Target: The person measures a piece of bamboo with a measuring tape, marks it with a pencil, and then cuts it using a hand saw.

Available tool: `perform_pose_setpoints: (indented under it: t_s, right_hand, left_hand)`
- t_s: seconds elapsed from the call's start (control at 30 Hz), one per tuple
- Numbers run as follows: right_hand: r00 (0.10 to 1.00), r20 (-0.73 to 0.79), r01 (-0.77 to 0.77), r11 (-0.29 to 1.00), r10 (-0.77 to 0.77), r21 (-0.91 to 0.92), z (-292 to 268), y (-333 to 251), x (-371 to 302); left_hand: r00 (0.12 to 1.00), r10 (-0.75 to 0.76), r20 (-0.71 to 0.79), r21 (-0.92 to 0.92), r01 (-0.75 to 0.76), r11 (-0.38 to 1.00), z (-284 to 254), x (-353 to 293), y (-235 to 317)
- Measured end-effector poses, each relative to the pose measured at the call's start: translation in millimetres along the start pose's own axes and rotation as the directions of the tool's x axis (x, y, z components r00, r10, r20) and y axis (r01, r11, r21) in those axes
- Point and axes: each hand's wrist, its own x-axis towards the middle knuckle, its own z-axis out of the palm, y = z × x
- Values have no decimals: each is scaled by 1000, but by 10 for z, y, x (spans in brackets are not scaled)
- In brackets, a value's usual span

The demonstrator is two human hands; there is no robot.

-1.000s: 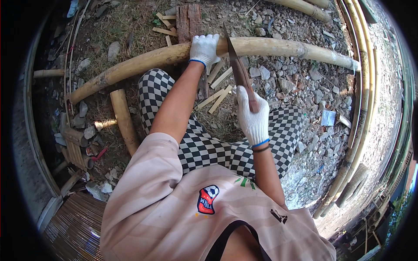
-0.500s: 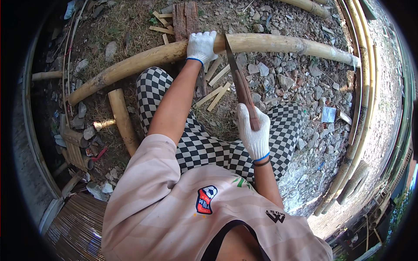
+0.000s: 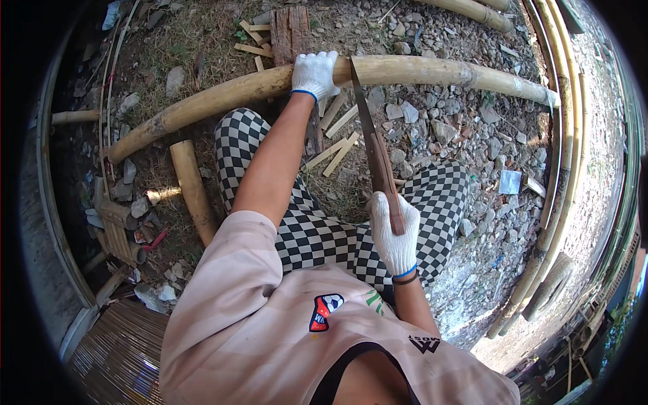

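Observation:
A long, thick bamboo pole (image 3: 418,69) lies crosswise in front of me, resting over a weathered wooden block (image 3: 290,37). In a white knitted glove, my left hand (image 3: 315,74) is wrapped over the top of the pole near its middle. My right hand (image 3: 394,229), gloved too, grips the wooden handle of a handsaw (image 3: 373,138). The saw's narrow dark blade points away from me, and its far end rests against the pole just right of my left hand. How deep any cut is cannot be seen.
Small bamboo strips (image 3: 341,155) lie between my checkered knees. A short bamboo piece (image 3: 192,192) is beside my left leg. Stones and rubble (image 3: 445,128) cover the ground. Long bamboo poles (image 3: 563,169) run along the right side, with another pole (image 3: 472,13) at the top.
My right hand has drawn the saw back toward my body, so less of the blade reaches past the pole. My left hand keeps its hold in the same place.

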Motion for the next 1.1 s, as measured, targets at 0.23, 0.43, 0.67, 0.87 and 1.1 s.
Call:
perform_pose_setpoints:
  t_s: [0.23,0.43,0.67,0.87,1.1]
  right_hand:
    - [985,-125,104,988,-118,-118,717,121,1683]
    - [999,12,-39,998,39,53,168,-10,179]
    - [981,-118,149,987,-156,-67,660,205,1578]
    - [1000,18,9,1000,-9,-19,147,-90,292]
    - [989,-110,98,995,-93,33,575,213,1685]
  left_hand:
    - [996,25,-85,-25,-27,999,58,114,48]
    - [999,1,45,4,-1,1000,5,29,-50]
    - [996,31,80,6,-32,999,-81,318,73]
    - [976,-7,217,-35,15,999,-118,220,-185]
    - [991,37,126,-21,-34,999,-194,355,113]
